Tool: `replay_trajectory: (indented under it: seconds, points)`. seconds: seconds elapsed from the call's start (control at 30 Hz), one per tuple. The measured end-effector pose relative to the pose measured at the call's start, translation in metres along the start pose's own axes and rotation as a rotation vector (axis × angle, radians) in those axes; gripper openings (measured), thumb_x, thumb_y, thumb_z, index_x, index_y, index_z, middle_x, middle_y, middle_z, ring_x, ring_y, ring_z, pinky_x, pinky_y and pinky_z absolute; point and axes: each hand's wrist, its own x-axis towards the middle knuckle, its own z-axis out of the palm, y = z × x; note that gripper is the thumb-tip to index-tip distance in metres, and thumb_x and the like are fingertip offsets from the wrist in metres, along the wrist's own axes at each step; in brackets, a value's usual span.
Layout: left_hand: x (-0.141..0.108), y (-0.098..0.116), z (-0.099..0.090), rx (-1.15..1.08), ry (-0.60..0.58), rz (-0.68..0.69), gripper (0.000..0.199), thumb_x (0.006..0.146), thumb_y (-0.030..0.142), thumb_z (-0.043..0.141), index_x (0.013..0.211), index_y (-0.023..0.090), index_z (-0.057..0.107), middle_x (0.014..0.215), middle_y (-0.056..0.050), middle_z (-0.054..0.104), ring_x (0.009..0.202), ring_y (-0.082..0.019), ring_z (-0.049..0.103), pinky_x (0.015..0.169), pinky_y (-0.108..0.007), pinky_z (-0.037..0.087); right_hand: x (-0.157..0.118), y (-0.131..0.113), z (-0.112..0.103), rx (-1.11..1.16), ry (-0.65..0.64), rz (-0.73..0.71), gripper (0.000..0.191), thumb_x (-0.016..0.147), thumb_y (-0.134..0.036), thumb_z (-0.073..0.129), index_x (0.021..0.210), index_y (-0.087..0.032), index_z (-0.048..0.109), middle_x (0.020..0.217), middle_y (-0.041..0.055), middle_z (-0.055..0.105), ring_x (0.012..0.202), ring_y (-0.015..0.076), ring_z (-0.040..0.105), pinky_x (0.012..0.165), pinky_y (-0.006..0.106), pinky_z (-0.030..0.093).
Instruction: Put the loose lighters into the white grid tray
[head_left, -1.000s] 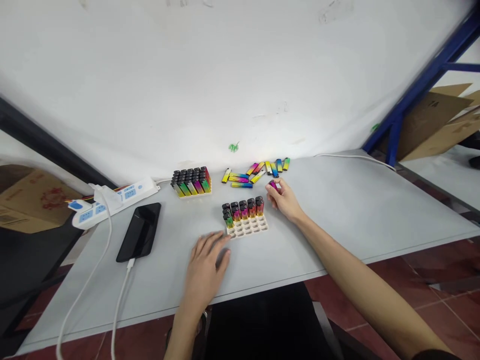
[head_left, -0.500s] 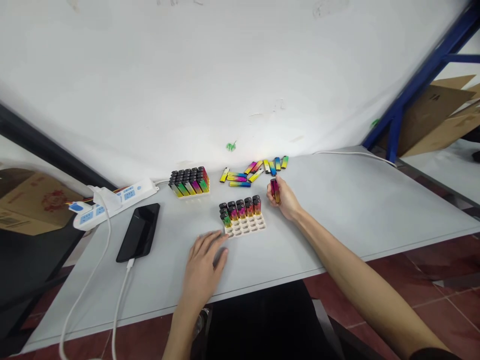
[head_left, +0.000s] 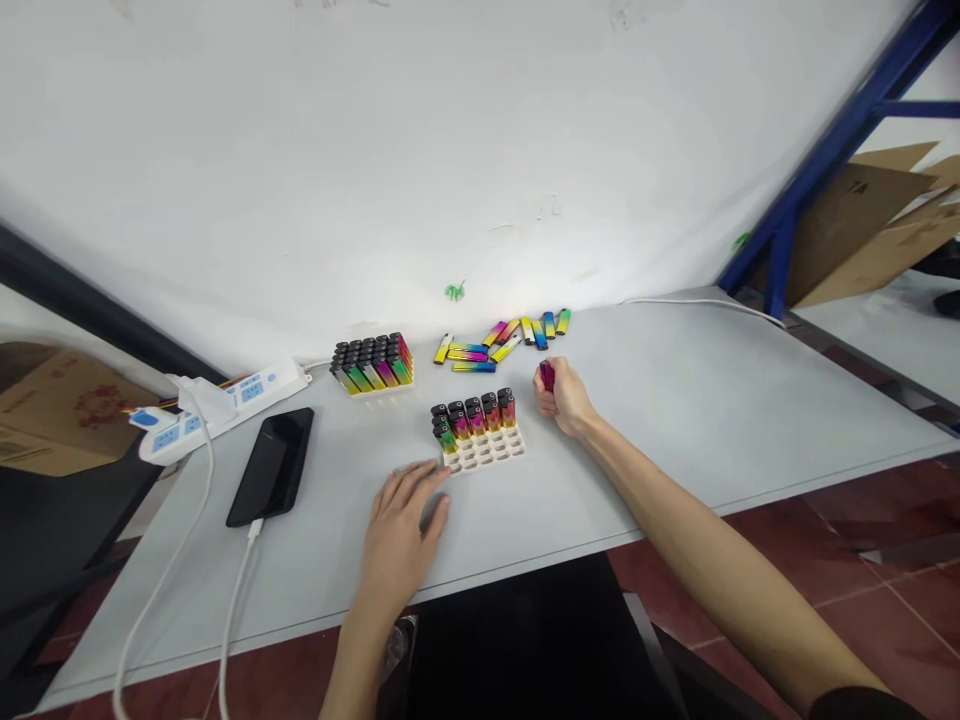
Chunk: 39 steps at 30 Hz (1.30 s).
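Observation:
My left hand [head_left: 401, 530] lies palm down on the table with its fingers apart, fingertips at the near left corner of a white holed tray [head_left: 487, 455]. Black-topped lighters [head_left: 476, 415] stand upright in the tray's back rows and left side; the other holes are bare. Right of the tray, my right hand [head_left: 561, 395] is closed around a magenta lighter [head_left: 547, 376], mostly covered by the fingers. Behind, several colourful lighters [head_left: 469, 355] lie loose near the wall. A second tray [head_left: 386, 390], at the back left, is packed with upright lighters [head_left: 373, 362].
A black phone [head_left: 271, 467] with a white cable lies on the left of the table [head_left: 712, 400]. Behind it is a white power strip [head_left: 225, 410] with plugs. Cardboard boxes stand beyond the table on both sides, and a blue metal frame [head_left: 780, 250] rises at the right.
The fingers of my right hand have wrapped further round the magenta lighter, so less of it shows. The whole view has shifted slightly. My left hand stays by the tray.

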Motion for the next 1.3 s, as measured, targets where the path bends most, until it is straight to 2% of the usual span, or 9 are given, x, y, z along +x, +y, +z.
replay_trajectory:
  seconds: [0.3,0.5,0.73,0.83,0.9,1.0,1.1,1.17,1.3]
  points:
    - [0.0,0.0,0.0,0.005,0.001,-0.006,0.034,0.098,0.031,0.048,0.129,0.029,0.061,0.137,-0.003,0.063,0.132,-0.024,0.051,0.114,-0.051,0.038,-0.004,-0.002,0.002,-0.04,0.001,-0.003,0.052,0.088,-0.063,0.044,0.055,-0.024,0.037,0.043,-0.0077,0.018,0.038,0.0082,0.015,0.04,0.024,0.013]
    - [0.001,0.0,0.0,-0.002,0.008,-0.003,0.034,0.097,0.031,0.048,0.129,0.029,0.061,0.135,-0.004,0.064,0.131,-0.024,0.052,0.114,-0.051,0.038,-0.001,0.001,0.002,-0.061,0.012,-0.001,0.048,0.09,-0.057,0.04,0.055,-0.025,0.033,0.043,-0.0078,0.017,0.038,0.0083,0.012,0.039,0.024,0.011]
    - [0.0,0.0,0.001,-0.004,-0.003,0.001,0.034,0.098,0.031,0.048,0.129,0.029,0.059,0.137,-0.003,0.062,0.132,-0.024,0.051,0.115,-0.052,0.037,-0.004,-0.001,0.003,-0.07,0.018,-0.006,0.049,0.09,-0.058,0.041,0.056,-0.023,0.04,0.044,-0.0072,0.02,0.04,0.0088,0.015,0.04,0.024,0.013]
    - [0.0,0.0,0.001,-0.003,0.003,0.006,0.033,0.098,0.031,0.047,0.129,0.03,0.059,0.137,-0.003,0.062,0.132,-0.024,0.05,0.115,-0.051,0.036,-0.004,0.003,0.003,-0.113,0.008,-0.099,0.053,0.091,-0.064,0.035,0.065,-0.021,0.052,0.048,-0.0052,0.031,0.041,0.01,0.024,0.041,0.025,0.02]
    - [0.0,0.0,0.001,0.001,0.006,0.006,0.033,0.098,0.03,0.047,0.129,0.029,0.06,0.137,-0.003,0.062,0.132,-0.024,0.051,0.115,-0.051,0.036,-0.004,0.005,0.004,-0.208,0.009,-0.21,0.052,0.092,-0.064,0.036,0.077,-0.02,0.06,0.058,-0.0023,0.045,0.048,0.0115,0.038,0.046,0.026,0.03]
    - [0.001,0.001,0.0,0.008,0.005,0.003,0.033,0.098,0.03,0.047,0.128,0.028,0.061,0.136,-0.003,0.063,0.13,-0.024,0.051,0.113,-0.05,0.038,-0.008,0.006,0.003,-0.428,0.012,-0.358,0.042,0.091,-0.058,0.047,0.094,-0.02,0.065,0.081,0.0019,0.061,0.072,0.0159,0.057,0.067,0.029,0.044]
    - [0.001,0.003,0.0,0.015,0.013,0.002,0.033,0.098,0.03,0.047,0.127,0.028,0.062,0.135,-0.003,0.063,0.13,-0.025,0.052,0.111,-0.049,0.041,-0.02,0.003,-0.004,-0.632,0.075,-0.507,0.03,0.085,-0.049,0.062,0.093,-0.021,0.068,0.1,0.0059,0.066,0.096,0.0215,0.059,0.085,0.035,0.045]
    - [0.001,0.004,0.0,0.02,0.016,0.007,0.033,0.098,0.03,0.047,0.127,0.029,0.062,0.136,-0.003,0.063,0.13,-0.025,0.052,0.111,-0.049,0.04,-0.033,-0.003,-0.01,-0.708,0.118,-0.565,0.024,0.084,-0.045,0.066,0.088,-0.021,0.069,0.101,0.0071,0.067,0.095,0.0227,0.06,0.085,0.036,0.046]
    - [0.0,0.003,0.0,0.027,0.01,0.018,0.033,0.098,0.031,0.047,0.128,0.028,0.061,0.137,-0.003,0.063,0.13,-0.027,0.051,0.112,-0.051,0.038,-0.064,-0.021,-0.011,-0.705,0.122,-0.598,0.022,0.087,-0.043,0.065,0.092,-0.022,0.068,0.091,0.0056,0.07,0.078,0.0201,0.062,0.074,0.036,0.049]
